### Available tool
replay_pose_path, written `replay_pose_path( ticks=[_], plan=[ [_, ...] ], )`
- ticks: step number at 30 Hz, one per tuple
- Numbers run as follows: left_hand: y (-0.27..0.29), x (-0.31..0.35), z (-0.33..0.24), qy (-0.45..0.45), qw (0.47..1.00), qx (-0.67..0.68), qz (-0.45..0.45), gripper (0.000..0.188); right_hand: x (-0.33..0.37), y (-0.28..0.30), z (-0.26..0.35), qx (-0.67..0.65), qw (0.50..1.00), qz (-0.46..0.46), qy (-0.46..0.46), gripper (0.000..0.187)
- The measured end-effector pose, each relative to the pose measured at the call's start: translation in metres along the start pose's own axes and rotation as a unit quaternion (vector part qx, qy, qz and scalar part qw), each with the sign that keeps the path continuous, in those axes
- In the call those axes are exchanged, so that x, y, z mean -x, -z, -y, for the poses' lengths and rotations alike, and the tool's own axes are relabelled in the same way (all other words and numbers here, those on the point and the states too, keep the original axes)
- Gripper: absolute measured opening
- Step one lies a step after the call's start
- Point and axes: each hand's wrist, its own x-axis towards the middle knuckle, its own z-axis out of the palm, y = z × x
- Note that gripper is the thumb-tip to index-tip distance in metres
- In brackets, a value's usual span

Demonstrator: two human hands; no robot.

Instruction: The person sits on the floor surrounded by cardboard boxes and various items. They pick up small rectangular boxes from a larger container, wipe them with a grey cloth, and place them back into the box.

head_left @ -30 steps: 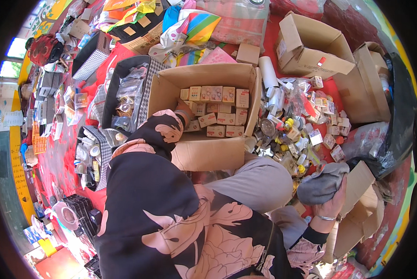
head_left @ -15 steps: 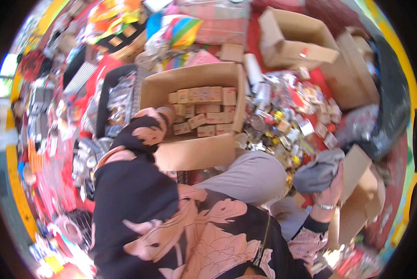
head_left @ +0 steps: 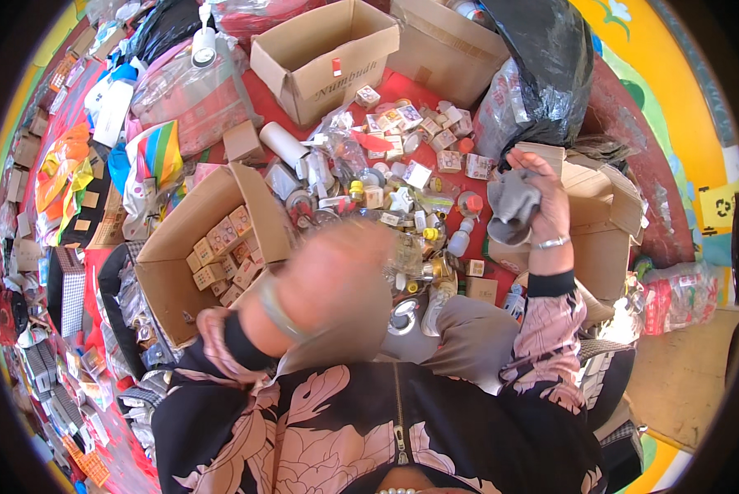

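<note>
My right hand is closed around a crumpled grey cloth, held up over the right side of the floor. Motion smears my left hand, which reaches from the left over my knee; its fingers cannot be made out, nor whether anything is in them. Just left of that hand, an open cardboard box holds several small cream-coloured boxes. Beyond both hands spreads a heap of bottles, yellow-capped containers and more small boxes. A small white bottle stands near the grey cloth.
Two larger cardboard boxes stand at the back, beside a black plastic bag. Another open carton sits right of my right hand. A white roll lies behind the left box. Packed goods cover the floor at far left.
My left hand has come out of the box of small cartons and swung right. My right hand has risen forward with the grey cloth. The view has turned rightward.
</note>
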Motion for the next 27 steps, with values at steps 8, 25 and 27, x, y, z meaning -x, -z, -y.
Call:
replay_pose_path(
  ticks=[8, 25, 27],
  plan=[
    [-0.122, -0.018, -0.032, 0.116, 0.922, 0.245, 0.277, 0.017, -0.135, 0.094, -0.169, 0.630, 0.771, -0.007, -0.097, 0.030],
    [-0.095, -0.077, 0.037, 0.248, 0.880, 0.324, 0.243, 0.014, -0.236, 0.147, -0.342, 0.620, 0.727, -0.215, -0.202, 0.101],
    [-0.094, -0.079, 0.040, 0.251, 0.882, 0.316, 0.241, 0.014, -0.246, 0.147, -0.342, 0.615, 0.717, -0.201, -0.260, 0.100]
  ],
)
